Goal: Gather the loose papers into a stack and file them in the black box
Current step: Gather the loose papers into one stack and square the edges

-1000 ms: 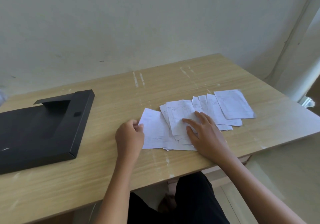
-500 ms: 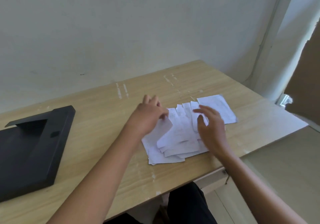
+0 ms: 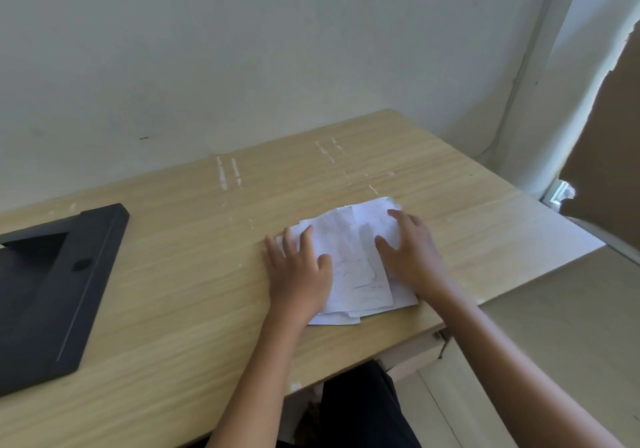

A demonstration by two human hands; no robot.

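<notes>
Several white printed papers (image 3: 353, 260) lie in a rough overlapping pile on the wooden table (image 3: 194, 274), right of centre. My left hand (image 3: 298, 271) rests flat on the pile's left side with fingers spread. My right hand (image 3: 412, 253) presses flat on its right side, fingers apart. Neither hand grips a sheet. The black box (image 3: 48, 285) lies open at the table's left edge, well apart from the pile and both hands.
A pale wall runs behind the table. The table's right edge and near edge are close to the pile. A brown cardboard sheet (image 3: 609, 156) stands at the far right. My dark-clothed legs (image 3: 360, 409) show under the table.
The spread-out papers have been pushed together into one narrower pile. My left hand let go of a lifted sheet and came down flat; both hands now press the pile from either side.
</notes>
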